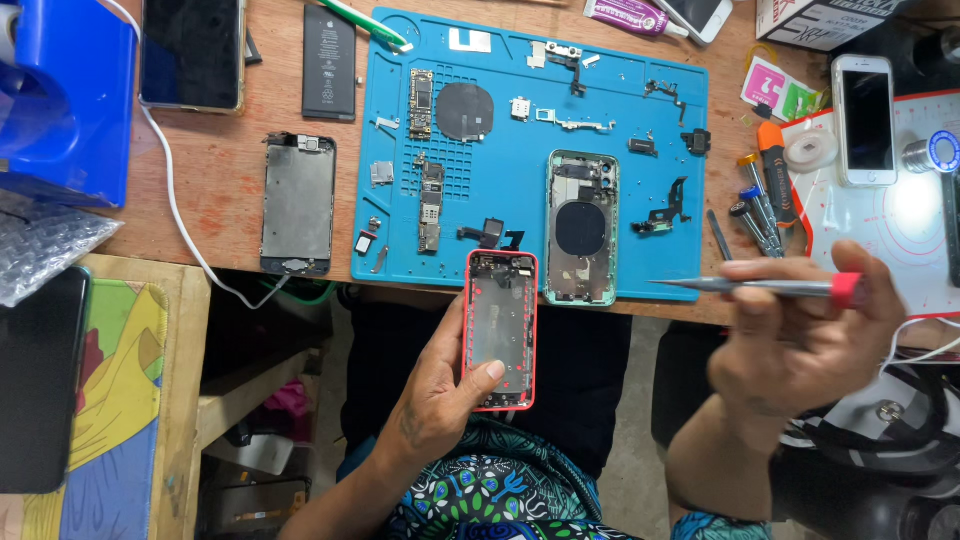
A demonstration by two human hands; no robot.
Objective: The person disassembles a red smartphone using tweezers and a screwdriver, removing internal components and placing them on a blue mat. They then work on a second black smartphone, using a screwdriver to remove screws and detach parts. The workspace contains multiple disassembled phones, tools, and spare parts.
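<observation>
— See how the left hand (pixel 440 395) is cradling that red phone shell (pixel 501 330)? Fingers are wrapping round its back and the thumb is pressing on its right edge, so it's clamped, but it's hanging out over the lap, just off the edge of the blue mat (pixel 400 240).

— And the right hand (pixel 800 340)?

— It's closing its fingers around a thin screwdriver (pixel 760 287), tip pointing left toward the shell, well apart from it for now.

— What's worrying you?

— I'd say a loose screw could be dropping straight between the knees, since nothing is lying under the shell to catch it. And that sharp tip could be skidding into the thumb if it slips off a screw head.

— The mat looks crowded too.

— It is. The green phone frame (pixel 581 228) is lying just beside the red one, with small parts (pixel 668 210) scattered close by. A careless sleeve could be sweeping those off, I reckon, or mixing them up.
</observation>
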